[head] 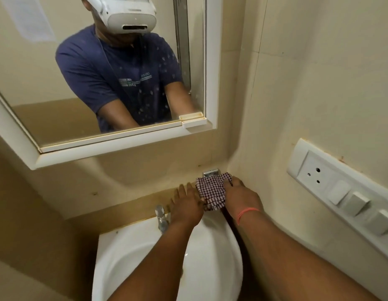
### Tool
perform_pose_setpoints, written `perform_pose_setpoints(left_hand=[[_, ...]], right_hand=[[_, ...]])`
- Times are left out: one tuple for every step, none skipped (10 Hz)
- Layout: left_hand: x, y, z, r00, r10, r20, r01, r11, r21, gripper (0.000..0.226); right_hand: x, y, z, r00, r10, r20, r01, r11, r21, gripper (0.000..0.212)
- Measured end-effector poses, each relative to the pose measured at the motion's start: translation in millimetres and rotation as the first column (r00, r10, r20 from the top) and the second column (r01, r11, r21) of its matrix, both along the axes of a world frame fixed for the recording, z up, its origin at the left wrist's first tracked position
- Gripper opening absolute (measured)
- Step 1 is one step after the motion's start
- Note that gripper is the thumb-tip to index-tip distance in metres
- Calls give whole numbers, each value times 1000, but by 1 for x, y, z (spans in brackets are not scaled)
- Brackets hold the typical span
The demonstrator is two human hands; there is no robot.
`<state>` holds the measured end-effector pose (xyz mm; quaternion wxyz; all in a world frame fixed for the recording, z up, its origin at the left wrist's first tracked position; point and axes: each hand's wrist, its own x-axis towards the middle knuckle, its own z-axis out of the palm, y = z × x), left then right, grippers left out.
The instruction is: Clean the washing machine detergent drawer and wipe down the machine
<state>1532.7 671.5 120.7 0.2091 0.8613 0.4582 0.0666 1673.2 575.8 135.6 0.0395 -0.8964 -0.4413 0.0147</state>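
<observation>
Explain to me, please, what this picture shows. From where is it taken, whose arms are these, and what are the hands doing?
The one picture comes from a camera worn on a person's head, looking down over a white washbasin. The mirror above reflects that person with the headset. Both arms are theirs. The right hand grips a checked cloth lying on the ledge behind the basin, below a metal bracket. The left hand, fingers straight, rests against the cloth. A tap stands at the basin's back; a socket panel is on the right wall. No washing machine is visible.
</observation>
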Motion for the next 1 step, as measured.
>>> perform_pose_setpoints(left_hand=[[-20,0,7,991,-86,-105,102,983,154,72]], right_hand=[[-20,1,4,997,64,46,-65,998,23,57]])
